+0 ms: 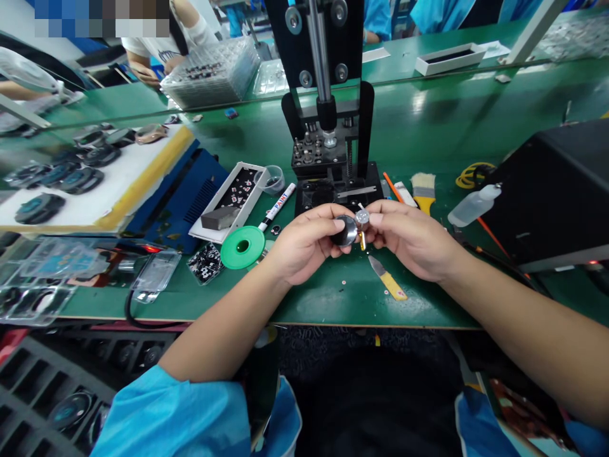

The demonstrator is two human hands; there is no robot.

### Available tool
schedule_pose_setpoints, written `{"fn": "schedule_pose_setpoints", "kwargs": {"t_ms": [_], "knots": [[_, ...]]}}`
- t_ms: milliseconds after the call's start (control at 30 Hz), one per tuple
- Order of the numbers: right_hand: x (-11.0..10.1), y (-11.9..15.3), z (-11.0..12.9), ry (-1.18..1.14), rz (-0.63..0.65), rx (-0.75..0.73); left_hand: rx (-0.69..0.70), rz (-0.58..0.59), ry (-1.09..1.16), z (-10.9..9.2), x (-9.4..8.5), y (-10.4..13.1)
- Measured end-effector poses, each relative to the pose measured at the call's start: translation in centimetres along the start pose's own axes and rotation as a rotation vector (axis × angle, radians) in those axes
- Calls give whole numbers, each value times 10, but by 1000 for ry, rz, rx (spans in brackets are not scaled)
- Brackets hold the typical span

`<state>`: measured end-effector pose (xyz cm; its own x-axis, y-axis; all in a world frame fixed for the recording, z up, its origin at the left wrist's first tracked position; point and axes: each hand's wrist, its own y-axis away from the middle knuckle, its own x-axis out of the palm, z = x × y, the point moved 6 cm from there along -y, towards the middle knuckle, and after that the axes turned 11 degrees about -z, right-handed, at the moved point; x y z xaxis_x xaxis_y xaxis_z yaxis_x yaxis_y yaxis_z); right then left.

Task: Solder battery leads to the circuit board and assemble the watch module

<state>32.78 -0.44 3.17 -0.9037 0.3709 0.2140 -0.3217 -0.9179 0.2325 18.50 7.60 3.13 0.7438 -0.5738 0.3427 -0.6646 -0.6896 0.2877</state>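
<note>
My left hand point(304, 244) grips a small round dark metal part point(346, 231) above the green bench. My right hand point(412, 238) pinches a small silvery disc point(362, 216) right against that part, and a thin yellow-tipped tool point(362, 240) pokes down between my fingers. Both hands meet just in front of the black hand press point(328, 108).
A yellow-handled knife point(387, 278) lies under my right hand. A green reel point(242, 247), paint marker point(277, 206), parts tray point(233, 197), brush point(423, 190), squeeze bottle point(473, 206) and black box point(556, 190) surround the press. Round dark parts point(38, 208) sit left. Other people work behind.
</note>
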Motion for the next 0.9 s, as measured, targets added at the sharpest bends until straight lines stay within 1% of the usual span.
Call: {"fn": "schedule_pose_setpoints", "kwargs": {"t_ms": [200,333,900], "knots": [[-1,1,-3,7,12,-7,53,-38,24,-4,0,-1],[-1,0,-2,-3,2,-24,67,-40,9,-4,0,-1],[2,0,2,-47,1,-87,87,-74,23,-5,-4,-1]]}}
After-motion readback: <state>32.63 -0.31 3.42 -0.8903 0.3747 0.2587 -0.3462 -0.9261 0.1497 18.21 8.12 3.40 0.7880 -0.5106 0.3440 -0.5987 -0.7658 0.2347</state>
